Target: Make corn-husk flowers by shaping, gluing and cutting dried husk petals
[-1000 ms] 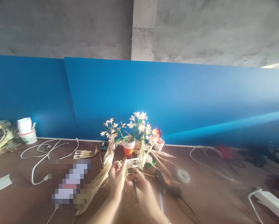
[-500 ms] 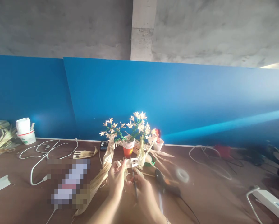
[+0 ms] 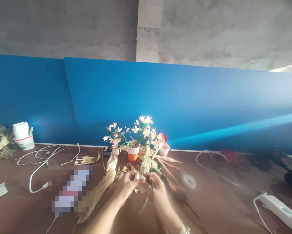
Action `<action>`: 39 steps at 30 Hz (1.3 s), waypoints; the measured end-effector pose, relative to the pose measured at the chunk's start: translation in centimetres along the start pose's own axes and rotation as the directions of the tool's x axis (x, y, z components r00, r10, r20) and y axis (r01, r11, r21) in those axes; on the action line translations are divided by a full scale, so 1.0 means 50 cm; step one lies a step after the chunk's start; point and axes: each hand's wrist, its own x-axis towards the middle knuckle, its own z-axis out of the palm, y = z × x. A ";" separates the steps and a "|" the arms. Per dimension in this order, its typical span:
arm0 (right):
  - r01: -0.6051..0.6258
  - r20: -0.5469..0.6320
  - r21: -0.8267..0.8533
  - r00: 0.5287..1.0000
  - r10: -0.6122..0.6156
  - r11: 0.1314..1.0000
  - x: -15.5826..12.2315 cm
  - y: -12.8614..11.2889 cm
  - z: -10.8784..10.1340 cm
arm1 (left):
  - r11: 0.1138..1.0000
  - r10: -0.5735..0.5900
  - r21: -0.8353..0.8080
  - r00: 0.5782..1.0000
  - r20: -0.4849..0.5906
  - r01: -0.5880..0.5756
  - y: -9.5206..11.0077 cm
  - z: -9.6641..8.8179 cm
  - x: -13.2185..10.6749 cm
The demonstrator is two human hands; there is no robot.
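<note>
My left hand [image 3: 126, 186] is closed on a pale strip of dried corn husk [image 3: 136, 175], low over the front middle of the table. Close beside it, my right hand [image 3: 157, 188] grips a pair of dark scissors [image 3: 150, 165], blades pointing up and away from me. Its fingertips meet the husk near the left fingers; the exact hold there is hard to see. Just beyond both hands, an orange and white paper cup [image 3: 133, 156] holds husk flowers [image 3: 146, 125] on green stems. Bundles of dried husk [image 3: 104, 185] lie around the cup and to its left.
A dark glue gun [image 3: 177, 191] with a cord lies right of my hands, near a blurred whitish ring [image 3: 189, 181]. White cables [image 3: 47, 159] and a white tub [image 3: 25, 142] are at the left. A power strip [image 3: 280, 208] sits far right. A blue partition [image 3: 136, 91] stands behind the table.
My right hand has moved up and to the right, and the scissors have left the husk strip. The left hand has drawn the strip down, and both hands are now together.
</note>
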 end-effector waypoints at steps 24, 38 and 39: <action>-0.106 0.174 -0.240 0.973 0.150 0.965 -0.012 -0.009 -0.008 | 0.958 0.232 0.243 0.904 -0.359 -0.149 0.028 -0.025 0.002; -0.197 0.267 -0.318 0.920 0.286 0.928 -0.043 -0.021 0.008 | 0.935 0.343 0.250 0.813 -0.470 -0.250 0.038 -0.034 -0.003; -0.177 0.277 -0.332 0.920 0.276 0.926 -0.042 -0.024 0.009 | 0.937 0.339 0.248 0.813 -0.473 -0.247 0.038 -0.034 -0.004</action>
